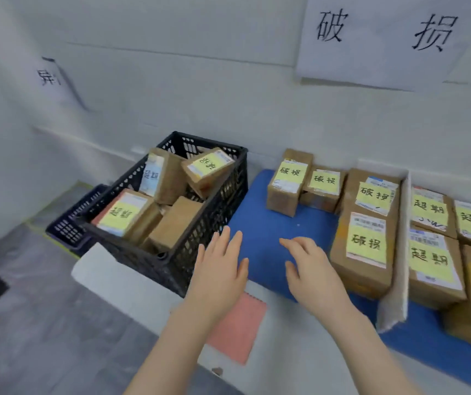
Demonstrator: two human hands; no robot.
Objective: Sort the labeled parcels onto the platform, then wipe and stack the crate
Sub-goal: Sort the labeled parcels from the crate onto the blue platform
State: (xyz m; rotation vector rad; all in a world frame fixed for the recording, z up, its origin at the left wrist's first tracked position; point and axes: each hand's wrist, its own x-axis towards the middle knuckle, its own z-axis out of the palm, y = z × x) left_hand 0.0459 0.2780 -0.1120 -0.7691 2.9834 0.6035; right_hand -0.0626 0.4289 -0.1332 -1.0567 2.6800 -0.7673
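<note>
Crate (pixel 224 201) on the left holds loose parcels (pixel 174 220); one sticky note looks like 超期. Left hand (pixel 217 269) and right hand (pixel 311 269) hover just beside it over the blue platform (pixel 257 223), fingers spread, gripping nothing. I'd read each note before lifting, two-handed. Further right, 破损 boxes (pixel 366 240) sit under the 破损 wall sign (pixel 385 32), with 超期 boxes (pixel 431 252) at the right edge.

Your left hand (pixel 217 269) bare from wrist on. Your right hand (pixel 311 269) bare likewise. Both your forearms (pixel 171 346) bare along whole visible length. Slim fingers (pixel 235 242); finer detail too blurred to tell.
</note>
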